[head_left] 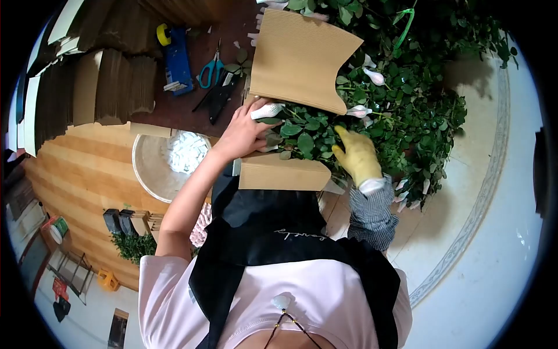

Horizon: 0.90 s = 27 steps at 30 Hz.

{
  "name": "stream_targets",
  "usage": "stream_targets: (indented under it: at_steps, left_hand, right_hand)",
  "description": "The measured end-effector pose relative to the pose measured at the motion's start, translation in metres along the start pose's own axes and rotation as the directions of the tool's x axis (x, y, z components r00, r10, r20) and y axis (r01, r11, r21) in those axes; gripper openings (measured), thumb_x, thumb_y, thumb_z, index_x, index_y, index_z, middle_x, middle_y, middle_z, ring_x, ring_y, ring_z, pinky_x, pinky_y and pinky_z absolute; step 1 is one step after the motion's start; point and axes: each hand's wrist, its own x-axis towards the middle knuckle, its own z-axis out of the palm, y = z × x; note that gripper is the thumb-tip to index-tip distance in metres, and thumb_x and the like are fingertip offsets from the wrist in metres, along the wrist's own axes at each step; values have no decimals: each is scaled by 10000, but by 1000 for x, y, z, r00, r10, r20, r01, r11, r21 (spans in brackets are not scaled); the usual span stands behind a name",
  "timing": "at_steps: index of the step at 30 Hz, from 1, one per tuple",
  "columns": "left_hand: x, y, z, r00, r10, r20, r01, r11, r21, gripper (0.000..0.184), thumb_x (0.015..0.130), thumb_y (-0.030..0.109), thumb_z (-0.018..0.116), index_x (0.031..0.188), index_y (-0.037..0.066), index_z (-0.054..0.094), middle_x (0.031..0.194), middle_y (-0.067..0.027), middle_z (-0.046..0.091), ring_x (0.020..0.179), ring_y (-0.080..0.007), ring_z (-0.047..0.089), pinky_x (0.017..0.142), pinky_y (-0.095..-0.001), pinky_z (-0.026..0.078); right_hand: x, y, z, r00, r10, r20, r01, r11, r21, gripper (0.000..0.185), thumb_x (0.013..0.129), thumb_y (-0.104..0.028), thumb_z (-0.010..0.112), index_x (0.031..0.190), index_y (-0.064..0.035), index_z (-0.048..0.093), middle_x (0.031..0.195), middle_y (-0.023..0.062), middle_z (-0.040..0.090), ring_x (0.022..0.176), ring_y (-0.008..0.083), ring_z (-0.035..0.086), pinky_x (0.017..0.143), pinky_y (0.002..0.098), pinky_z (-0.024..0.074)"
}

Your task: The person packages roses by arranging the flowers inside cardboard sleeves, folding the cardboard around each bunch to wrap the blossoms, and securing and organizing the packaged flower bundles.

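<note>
My bare left hand [239, 132] is at the flower-head end of a bunch of roses [305, 135]. Its fingers curl around a rose bud in a white net sleeve [267, 111]; some fingertips are hidden. On the stem side my right hand [358, 156] wears a yellow glove, with thumb and fingers apart against the leaves. The bunch lies on corrugated cardboard, with one brown flap [285, 174] toward my body. Just beyond it stands a larger brown corrugated cardboard piece [302, 58] with a curved edge.
A large heap of leafy roses [407, 110] lies at the right. Scissors [211, 70], a black stapler-like tool [222, 98] and a blue tape dispenser [177, 67] are on the dark table. Cardboard stacks [87, 87] stand at the left, above a tub of white pieces [142, 166].
</note>
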Motion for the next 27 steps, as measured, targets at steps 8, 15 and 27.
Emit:
stream_targets:
  at_steps: [8,15,27]
  left_hand:
    - [-48,-24,-34,851,-526,11,467,747,-473,248,998,175,608,1146,-12,673,954,-146,736,887,-253,719,822,-343,550]
    - [-41,-4,-29,858,-471,206,511,733,-449,283,952,298,659,1019,34,735,896,-167,720,832,-323,705,735,-383,540]
    - [-74,-16,26,715,-675,-184,225,470,-854,183,953,103,579,844,-40,611,830,-47,577,780,-161,548,738,-286,444]
  right_hand:
    - [43,-103,8,583,-639,-501,812,451,370,490,831,-150,717,1298,-89,583,1295,109,626,1238,283,571,1050,404,442]
    - [34,-93,11,792,-602,105,598,798,69,244,877,-233,647,1072,-90,673,844,68,733,792,262,702,726,431,533]
    - [77,-98,71,826,-514,232,553,819,-153,145,881,-230,625,900,-136,733,859,72,749,800,253,724,680,389,558]
